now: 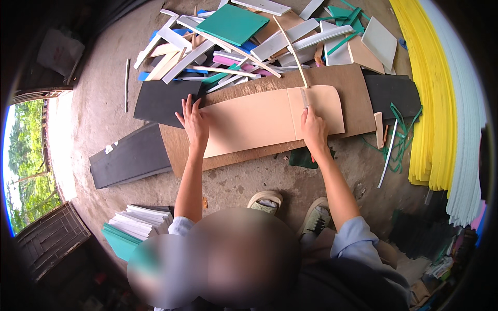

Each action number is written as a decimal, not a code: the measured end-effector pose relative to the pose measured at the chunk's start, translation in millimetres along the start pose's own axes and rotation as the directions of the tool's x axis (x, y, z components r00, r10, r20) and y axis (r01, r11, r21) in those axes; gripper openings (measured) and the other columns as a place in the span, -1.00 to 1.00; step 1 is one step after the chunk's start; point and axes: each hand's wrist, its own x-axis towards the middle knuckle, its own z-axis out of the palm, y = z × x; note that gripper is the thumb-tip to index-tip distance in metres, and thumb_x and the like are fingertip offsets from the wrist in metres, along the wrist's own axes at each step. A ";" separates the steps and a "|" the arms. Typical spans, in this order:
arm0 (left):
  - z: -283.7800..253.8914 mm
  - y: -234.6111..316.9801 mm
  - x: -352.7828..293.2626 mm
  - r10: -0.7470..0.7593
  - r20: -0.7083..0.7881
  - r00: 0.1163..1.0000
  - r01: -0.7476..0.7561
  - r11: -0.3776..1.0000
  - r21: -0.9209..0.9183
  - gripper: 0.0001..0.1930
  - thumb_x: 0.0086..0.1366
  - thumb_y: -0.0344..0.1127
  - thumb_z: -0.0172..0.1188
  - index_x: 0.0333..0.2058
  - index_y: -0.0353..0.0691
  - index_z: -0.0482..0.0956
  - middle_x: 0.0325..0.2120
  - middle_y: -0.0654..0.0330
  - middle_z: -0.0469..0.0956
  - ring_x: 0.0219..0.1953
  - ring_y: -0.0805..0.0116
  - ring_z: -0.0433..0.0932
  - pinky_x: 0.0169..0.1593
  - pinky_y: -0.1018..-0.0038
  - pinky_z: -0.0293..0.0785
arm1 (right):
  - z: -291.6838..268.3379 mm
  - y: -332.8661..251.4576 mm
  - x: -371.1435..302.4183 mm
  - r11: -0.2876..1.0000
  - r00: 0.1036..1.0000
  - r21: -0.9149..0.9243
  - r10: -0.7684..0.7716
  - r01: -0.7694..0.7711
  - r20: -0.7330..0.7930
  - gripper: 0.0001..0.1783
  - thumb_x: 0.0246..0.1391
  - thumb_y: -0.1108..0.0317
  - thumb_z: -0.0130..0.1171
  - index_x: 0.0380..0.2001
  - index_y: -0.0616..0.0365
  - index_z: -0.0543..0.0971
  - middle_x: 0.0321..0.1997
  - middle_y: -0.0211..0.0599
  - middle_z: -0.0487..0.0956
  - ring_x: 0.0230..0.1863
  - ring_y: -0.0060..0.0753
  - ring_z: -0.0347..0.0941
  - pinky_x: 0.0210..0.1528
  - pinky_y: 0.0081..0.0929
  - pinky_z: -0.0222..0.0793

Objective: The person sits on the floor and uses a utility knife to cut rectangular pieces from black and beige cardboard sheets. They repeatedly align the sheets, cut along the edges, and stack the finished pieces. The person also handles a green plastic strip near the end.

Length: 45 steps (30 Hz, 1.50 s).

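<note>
A long beige foam-like sheet [249, 122] with rounded right corners lies on a brown wooden board [358, 103]. A thin line crosses it near its right end. My right hand [314, 128] is closed round a knife [305, 97], its blade pointing away from me over the sheet; an orange-red handle end shows below the hand. The blade tip is close to a narrow cream strip [291, 49] that reaches the sheet's far edge. My left hand [195, 124] rests with spread fingers at the sheet's left end, fingertips beside a black sheet [161, 101].
Beyond the board is a heap of offcuts [233, 52] in white, green, beige and blue. Stacked yellow sheets [428, 103] and pale blue sheets [461, 129] stand at right. Green strips [399, 140] lie near them. White and green pieces [135, 225] sit at lower left.
</note>
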 end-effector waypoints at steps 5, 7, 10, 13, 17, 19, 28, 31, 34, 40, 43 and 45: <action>10.7 98.3 0.8 0.516 0.119 0.848 -0.460 0.830 -0.317 -0.29 -0.08 -0.04 0.25 0.06 -0.09 0.21 0.02 0.20 0.26 0.13 0.29 0.15 0.23 0.10 -0.18 | -1.8 3.1 -2.0 1.000 1.000 0.005 -0.011 0.011 -0.010 -0.79 0.12 0.26 -0.21 -0.32 0.18 0.32 -0.77 -0.10 0.44 -0.66 -0.02 0.44 -0.61 -0.16 0.35; 15.3 118.5 3.0 0.533 0.115 0.838 -0.481 0.821 -0.307 -0.18 -0.22 0.06 0.32 0.05 -0.12 0.22 -0.08 0.12 0.30 0.02 0.17 0.21 0.10 0.12 0.03 | -1.1 2.3 -1.5 0.999 0.999 0.028 -0.032 0.032 -0.013 -0.80 0.12 0.26 -0.21 -0.33 0.17 0.31 -0.77 -0.10 0.44 -0.67 -0.03 0.44 -0.62 -0.16 0.34; 11.8 135.0 10.2 0.501 0.170 0.849 -0.461 0.858 -0.227 -0.11 -0.37 0.11 0.37 -0.02 -0.17 0.28 -0.21 0.08 0.30 -0.08 0.11 0.21 -0.12 0.18 0.14 | -7.3 5.4 -4.7 0.997 0.997 0.033 -0.064 0.065 -0.034 -0.80 0.11 0.27 -0.19 -0.34 0.19 0.30 -0.78 -0.10 0.44 -0.68 -0.04 0.43 -0.65 -0.17 0.33; 5.4 140.6 11.3 0.469 0.167 0.867 -0.441 0.879 -0.182 -0.25 -0.31 0.07 0.36 -0.13 -0.19 0.34 -0.24 0.10 0.34 -0.12 0.15 0.29 -0.12 0.21 0.20 | -17.0 0.8 -8.2 0.996 0.997 0.052 -0.073 0.075 -0.034 -0.79 0.11 0.27 -0.18 -0.34 0.21 0.30 -0.78 -0.10 0.43 -0.67 -0.04 0.43 -0.65 -0.19 0.34; -20.1 151.0 7.7 0.475 0.147 0.868 -0.390 0.833 -0.392 -0.53 -0.13 -0.09 0.28 -0.27 -0.19 0.37 -0.36 0.17 0.42 -0.24 0.22 0.40 -0.17 0.29 0.28 | -53.8 -20.1 -16.7 0.980 0.981 0.125 -0.141 0.157 -0.134 -0.78 0.11 0.29 -0.17 -0.34 0.25 0.29 -0.76 -0.10 0.44 -0.65 -0.07 0.44 -0.65 -0.22 0.34; -42.9 164.7 2.6 0.452 0.191 0.871 -0.351 0.846 -0.402 -0.66 -0.05 -0.18 0.23 -0.32 -0.17 0.39 -0.41 0.21 0.44 -0.30 0.24 0.44 -0.19 0.31 0.31 | -80.0 -32.8 -21.7 0.987 0.987 0.073 -0.139 0.144 -0.078 -0.78 0.11 0.29 -0.17 -0.33 0.26 0.29 -0.76 -0.09 0.44 -0.64 -0.07 0.45 -0.64 -0.23 0.35; -62.0 179.1 -12.4 0.598 -0.057 0.800 -0.599 0.787 -0.151 -0.79 0.03 -0.19 0.13 -0.33 -0.07 0.44 -0.43 0.31 0.42 -0.29 0.36 0.39 -0.22 0.35 0.22 | -116.9 -48.3 -40.3 0.985 0.991 -0.106 -0.136 0.134 -0.008 -0.77 0.06 0.31 -0.11 -0.29 0.26 0.30 -0.77 -0.12 0.46 -0.63 -0.12 0.48 -0.63 -0.28 0.41; -61.2 180.1 -19.8 0.610 -0.075 0.789 -0.614 0.781 -0.116 -0.78 0.04 -0.18 0.12 -0.33 -0.07 0.43 -0.43 0.31 0.41 -0.29 0.36 0.39 -0.22 0.35 0.22 | -121.1 -47.6 -45.7 0.984 0.991 -0.119 -0.134 0.134 0.013 -0.78 0.05 0.32 -0.11 -0.30 0.27 0.31 -0.75 -0.12 0.46 -0.62 -0.13 0.49 -0.62 -0.28 0.42; -61.0 181.1 -25.5 0.617 -0.071 0.784 -0.621 0.774 -0.124 -0.78 0.04 -0.17 0.11 -0.32 -0.06 0.42 -0.43 0.31 0.39 -0.29 0.36 0.38 -0.22 0.34 0.22 | -123.3 -48.2 -48.6 0.983 0.990 -0.124 -0.133 0.139 0.050 -0.79 0.04 0.35 -0.12 -0.31 0.29 0.31 -0.73 -0.09 0.48 -0.60 -0.12 0.50 -0.59 -0.28 0.43; -62.9 182.5 -29.5 0.618 -0.073 0.783 -0.622 0.775 -0.112 -0.78 0.05 -0.17 0.10 -0.31 -0.06 0.42 -0.43 0.31 0.38 -0.28 0.36 0.37 -0.21 0.34 0.22 | -128.9 -50.1 -52.0 0.982 0.988 -0.129 -0.129 0.140 0.087 -0.80 0.03 0.38 -0.15 -0.31 0.31 0.31 -0.67 -0.04 0.50 -0.55 -0.09 0.50 -0.54 -0.28 0.44; -63.7 182.2 -30.9 0.613 -0.071 0.787 -0.617 0.779 -0.112 -0.78 0.05 -0.18 0.10 -0.31 -0.05 0.43 -0.42 0.31 0.38 -0.28 0.37 0.38 -0.21 0.34 0.22 | -129.0 -50.0 -51.7 0.983 0.987 -0.121 -0.127 0.139 0.102 -0.80 0.03 0.38 -0.15 -0.31 0.30 0.31 -0.66 -0.03 0.50 -0.54 -0.09 0.51 -0.53 -0.28 0.44; -64.9 184.3 -32.0 0.615 -0.078 0.785 -0.619 0.778 -0.103 -0.79 0.05 -0.18 0.10 -0.31 -0.05 0.43 -0.42 0.31 0.39 -0.28 0.37 0.38 -0.21 0.35 0.22 | -128.2 -47.4 -52.3 0.982 0.988 -0.127 -0.126 0.137 0.093 -0.80 0.03 0.38 -0.15 -0.31 0.30 0.31 -0.66 -0.03 0.50 -0.55 -0.09 0.51 -0.54 -0.28 0.44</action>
